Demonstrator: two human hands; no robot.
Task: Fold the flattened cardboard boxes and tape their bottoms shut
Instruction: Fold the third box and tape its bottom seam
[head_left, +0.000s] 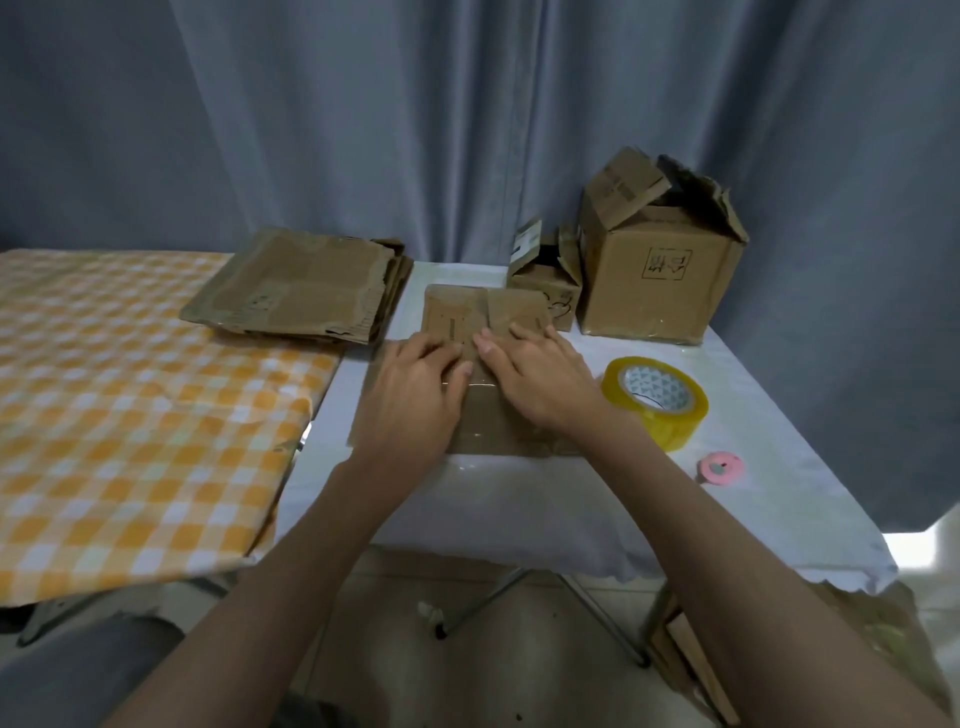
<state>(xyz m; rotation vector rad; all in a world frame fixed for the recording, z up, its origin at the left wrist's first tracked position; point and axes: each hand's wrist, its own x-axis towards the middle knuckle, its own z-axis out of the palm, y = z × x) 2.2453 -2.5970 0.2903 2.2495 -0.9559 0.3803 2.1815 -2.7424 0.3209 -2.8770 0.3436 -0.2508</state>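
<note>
A flattened brown cardboard box (488, 421) lies on the white-covered table (571, 499) in front of me, its far flaps (467, 312) turned up. My left hand (415, 389) and my right hand (535, 374) rest side by side on its middle, fingers fairly straight and pressing down on the flaps. A stack of flattened boxes (301, 286) lies at the back left. A roll of yellowish clear tape (657, 400) stands just right of my right wrist.
Two folded boxes stand at the back right, a small one (545, 286) and a large one (660, 260), both with top flaps open. A small pink round object (719, 467) lies near the tape. A checked orange cloth (130, 405) covers the left table. Grey curtains hang behind.
</note>
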